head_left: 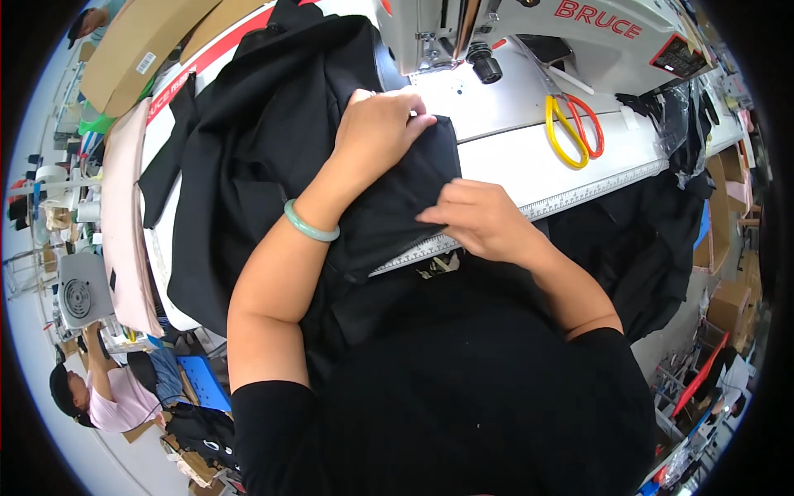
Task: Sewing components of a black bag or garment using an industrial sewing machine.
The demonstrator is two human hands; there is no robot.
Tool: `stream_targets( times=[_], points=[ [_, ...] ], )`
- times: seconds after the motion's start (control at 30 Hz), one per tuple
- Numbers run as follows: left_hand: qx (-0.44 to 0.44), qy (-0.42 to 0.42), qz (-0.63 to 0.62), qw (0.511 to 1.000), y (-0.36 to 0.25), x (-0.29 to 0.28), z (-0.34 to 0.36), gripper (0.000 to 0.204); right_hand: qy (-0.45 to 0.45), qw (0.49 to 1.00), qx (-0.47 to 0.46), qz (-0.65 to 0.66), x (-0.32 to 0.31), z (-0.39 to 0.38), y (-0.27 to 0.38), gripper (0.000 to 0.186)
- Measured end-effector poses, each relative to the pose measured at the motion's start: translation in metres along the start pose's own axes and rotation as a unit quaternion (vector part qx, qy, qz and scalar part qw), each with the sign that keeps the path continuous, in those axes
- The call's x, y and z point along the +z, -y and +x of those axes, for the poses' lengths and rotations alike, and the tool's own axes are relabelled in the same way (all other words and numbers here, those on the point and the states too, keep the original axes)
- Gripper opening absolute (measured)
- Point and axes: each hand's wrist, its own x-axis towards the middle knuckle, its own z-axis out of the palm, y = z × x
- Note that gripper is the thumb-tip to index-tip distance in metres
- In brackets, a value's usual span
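Observation:
Black fabric (256, 149) is bunched over the left of the sewing table and reaches up beside the machine's needle area. My left hand (380, 128), with a pale green bangle on its wrist, lies on this cloth just below the machine head; its thumb and fingers pinch the cloth close to the top edge. At the cloth's right edge my right hand (480, 219) is closed, thumb and fingertips gripping the border above the ruler strip. The sewing machine (529, 33) is white, with a black knob by its needle.
Scissors (566, 136) with yellow and red handles lie right of the needle. A ruler strip (595, 183) runs along the table's front edge. More black cloth (620, 248) hangs at the right. A cardboard box (141, 54) stands far left; a co-worker (116, 397) sits lower left.

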Motion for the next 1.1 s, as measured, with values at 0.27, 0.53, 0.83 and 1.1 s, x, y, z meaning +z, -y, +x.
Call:
stream_targets(
  times=[0.27,0.53,0.83,1.1],
  points=[
    [0.003,-0.082,-0.003,0.997,0.026,0.003,0.022,0.025,-0.062,0.991,-0.004,-0.121,0.012,0.028,-0.028,0.025],
    [-0.029,-0.047,0.039,0.998,0.076,0.017,0.034,0.046,-0.114,0.969,-0.049,-0.212,0.056,0.057,-0.036,0.021],
    [0.100,-0.076,-0.013,0.992,0.067,0.011,0.017,0.016,-0.149,0.979,-0.071,-0.121,0.057,0.004,-0.008,0.032],
    [0.087,-0.103,-0.011,0.991,0.061,0.002,0.000,0.016,-0.365,0.708,0.371,-0.478,-0.157,-0.215,-0.005,0.035]
  ],
)
